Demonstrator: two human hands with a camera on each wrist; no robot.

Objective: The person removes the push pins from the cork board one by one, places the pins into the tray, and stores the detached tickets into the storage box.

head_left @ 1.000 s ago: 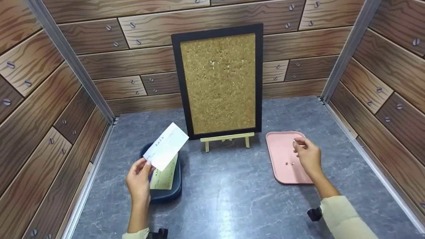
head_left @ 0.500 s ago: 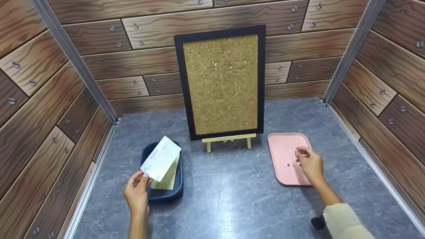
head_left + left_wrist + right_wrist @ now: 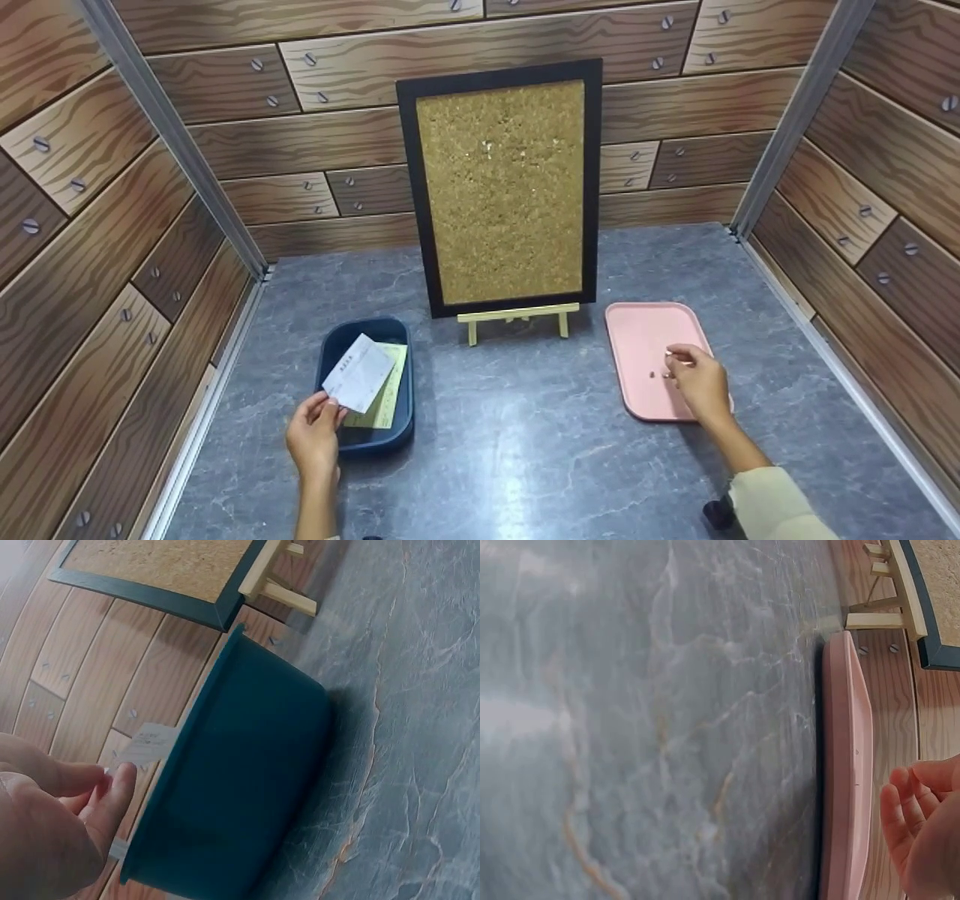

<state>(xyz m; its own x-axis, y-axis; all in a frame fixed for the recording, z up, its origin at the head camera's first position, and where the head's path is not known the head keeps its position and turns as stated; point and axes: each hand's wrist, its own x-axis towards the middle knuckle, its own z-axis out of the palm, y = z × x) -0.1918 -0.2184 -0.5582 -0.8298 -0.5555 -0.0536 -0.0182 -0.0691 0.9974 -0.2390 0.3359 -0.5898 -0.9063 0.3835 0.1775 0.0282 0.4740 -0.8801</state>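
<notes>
My left hand pinches the near corner of a white paper card with printed lettering, tilted over the dark blue bin. A yellow-green printed sheet lies in the bin, partly covered by the card. In the left wrist view the card shows beyond the thumb, partly hidden by the bin wall. Over the pink tray, my right hand has thumb and forefinger together, with a small whitish pin at the tips. Small dark pins lie on the tray beneath.
A black-framed cork board stands on a small wooden easel at the back, between bin and tray. Wood-patterned walls enclose the grey marbled table on three sides.
My left hand has lowered the card toward the bin, and the card has tilted. My right hand has moved slightly down and closer over the pins on the tray.
</notes>
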